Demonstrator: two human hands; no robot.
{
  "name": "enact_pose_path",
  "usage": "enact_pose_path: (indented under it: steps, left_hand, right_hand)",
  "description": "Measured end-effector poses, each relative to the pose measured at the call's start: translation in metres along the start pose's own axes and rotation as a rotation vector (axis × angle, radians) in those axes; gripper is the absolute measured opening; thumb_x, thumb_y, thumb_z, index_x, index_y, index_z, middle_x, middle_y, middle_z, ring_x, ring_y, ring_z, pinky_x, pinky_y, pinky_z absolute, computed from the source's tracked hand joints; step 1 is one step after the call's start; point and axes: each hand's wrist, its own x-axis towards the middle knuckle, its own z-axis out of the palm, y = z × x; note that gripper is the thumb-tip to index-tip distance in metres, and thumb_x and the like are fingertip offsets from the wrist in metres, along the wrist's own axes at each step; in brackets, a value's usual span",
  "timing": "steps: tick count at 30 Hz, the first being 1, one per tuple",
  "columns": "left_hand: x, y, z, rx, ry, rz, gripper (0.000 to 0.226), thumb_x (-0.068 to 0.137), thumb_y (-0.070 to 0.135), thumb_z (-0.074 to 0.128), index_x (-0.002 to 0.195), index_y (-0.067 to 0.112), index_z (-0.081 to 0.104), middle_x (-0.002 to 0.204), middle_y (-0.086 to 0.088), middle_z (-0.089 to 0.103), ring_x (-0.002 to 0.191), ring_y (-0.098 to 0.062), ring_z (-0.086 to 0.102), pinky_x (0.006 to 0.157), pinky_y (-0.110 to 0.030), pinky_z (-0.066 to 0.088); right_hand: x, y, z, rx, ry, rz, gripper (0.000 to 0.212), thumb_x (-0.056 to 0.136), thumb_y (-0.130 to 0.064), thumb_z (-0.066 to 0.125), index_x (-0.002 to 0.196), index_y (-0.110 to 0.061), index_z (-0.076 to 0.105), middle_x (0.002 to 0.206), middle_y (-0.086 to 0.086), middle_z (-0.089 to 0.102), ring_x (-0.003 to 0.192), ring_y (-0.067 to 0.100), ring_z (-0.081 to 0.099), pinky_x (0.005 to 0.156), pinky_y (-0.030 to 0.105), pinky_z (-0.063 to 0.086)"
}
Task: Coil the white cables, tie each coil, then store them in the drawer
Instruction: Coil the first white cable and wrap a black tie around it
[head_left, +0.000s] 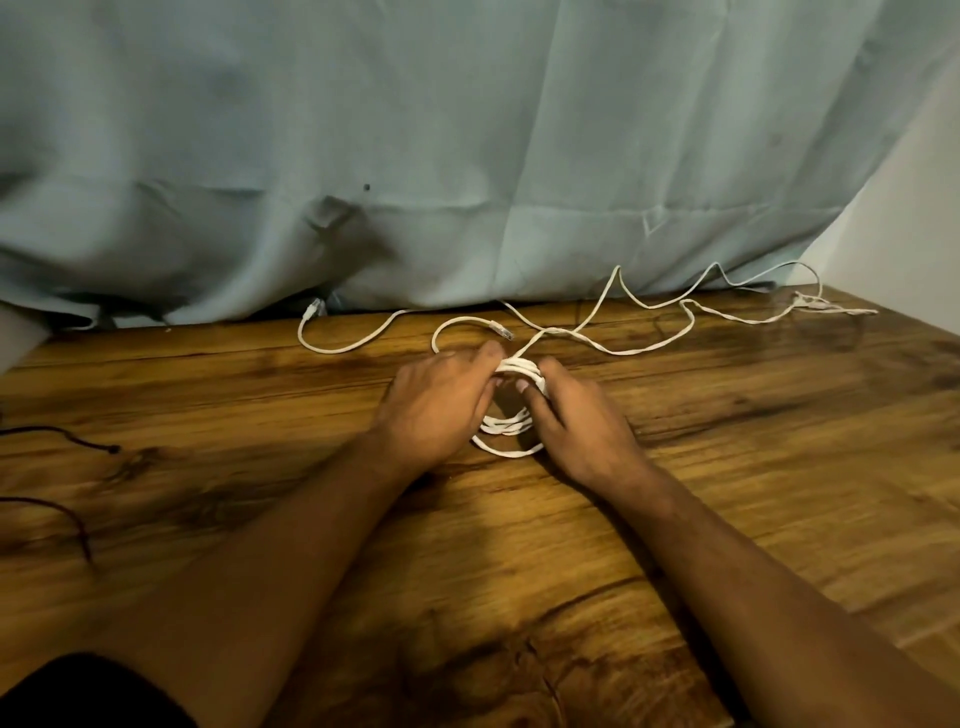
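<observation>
A small coil of white cable (511, 427) lies on the wooden table (260, 395) between my two hands. My left hand (441, 400) grips its left side, and my right hand (571, 415) grips its right side, with wraps of cable bunched at the coil's top. A loose end with a clear plug (500, 330) loops just behind my left hand. More white cable (649, 347) trails uncoiled toward the back right. Another white cable end with a plug (313, 309) lies at the back near the curtain. No drawer is in view.
A pale blue curtain (415, 156) hangs along the table's back edge. A thin dark wire (67, 439) lies on the table at the far left. A white wall (909, 218) stands at the right behind the table corner.
</observation>
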Motion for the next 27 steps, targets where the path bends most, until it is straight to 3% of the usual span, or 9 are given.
enact_pose_path:
  steps: [6, 12, 15, 20, 23, 27]
  left_hand:
    - [-0.001, -0.005, -0.001, -0.023, -0.066, -0.023, 0.029, 0.108, 0.040, 0.040, 0.129, 0.021, 0.045, 0.103, -0.006, 0.069, 0.092, -0.030, 0.066, 0.067, -0.034, 0.035]
    - [-0.001, -0.007, -0.004, -0.029, -0.055, -0.031, 0.028, 0.108, 0.041, 0.040, 0.123, 0.020, 0.050, 0.103, -0.006, 0.070, 0.092, -0.030, 0.065, 0.067, -0.033, 0.032]
    - [-0.002, -0.009, -0.004, -0.035, -0.048, -0.037, 0.023, 0.107, 0.041, 0.041, 0.115, 0.021, 0.050, 0.101, -0.005, 0.069, 0.091, -0.030, 0.065, 0.067, -0.033, 0.031]
    - [-0.004, -0.005, -0.003, -0.119, -0.017, -0.013, 0.023, 0.106, 0.045, 0.042, 0.103, 0.023, 0.050, 0.093, -0.005, 0.068, 0.083, -0.031, 0.064, 0.062, -0.034, 0.029]
    - [-0.003, -0.003, 0.002, -0.229, -0.037, -0.018, 0.023, 0.105, 0.049, 0.042, 0.095, 0.028, 0.042, 0.088, -0.003, 0.066, 0.076, -0.029, 0.062, 0.058, -0.038, 0.038]
    - [-0.003, -0.005, 0.010, -0.365, -0.054, -0.064, 0.029, 0.102, 0.055, 0.040, 0.098, 0.027, 0.047, 0.087, 0.000, 0.067, 0.075, -0.023, 0.063, 0.066, -0.047, 0.052]
  right_hand:
    - [-0.003, 0.000, -0.005, 0.054, -0.054, -0.025, 0.022, 0.108, -0.050, 0.042, 0.097, -0.031, 0.042, 0.083, -0.005, 0.062, 0.077, 0.019, 0.061, 0.063, 0.036, 0.038]
    - [-0.004, -0.009, -0.009, -0.245, 0.027, -0.164, 0.032, 0.109, -0.050, 0.034, 0.124, -0.023, 0.041, 0.100, 0.002, 0.069, 0.084, 0.027, 0.067, 0.066, 0.039, 0.049]
    - [-0.005, -0.012, -0.009, -0.305, 0.037, -0.184, 0.039, 0.110, -0.049, 0.029, 0.132, -0.020, 0.043, 0.100, 0.009, 0.072, 0.086, 0.036, 0.069, 0.063, 0.037, 0.038]
    - [-0.004, -0.011, -0.005, -0.234, 0.066, -0.070, 0.035, 0.110, -0.049, 0.026, 0.113, -0.020, 0.045, 0.090, 0.013, 0.072, 0.086, 0.041, 0.068, 0.064, 0.041, 0.037]
    - [-0.004, -0.009, -0.003, -0.232, 0.117, -0.031, 0.035, 0.110, -0.049, 0.025, 0.111, -0.020, 0.045, 0.088, 0.011, 0.071, 0.084, 0.040, 0.068, 0.063, 0.039, 0.036]
    - [-0.005, -0.011, -0.005, -0.201, 0.175, 0.033, 0.038, 0.111, -0.049, 0.022, 0.112, -0.019, 0.046, 0.090, 0.009, 0.071, 0.085, 0.038, 0.067, 0.065, 0.039, 0.036]
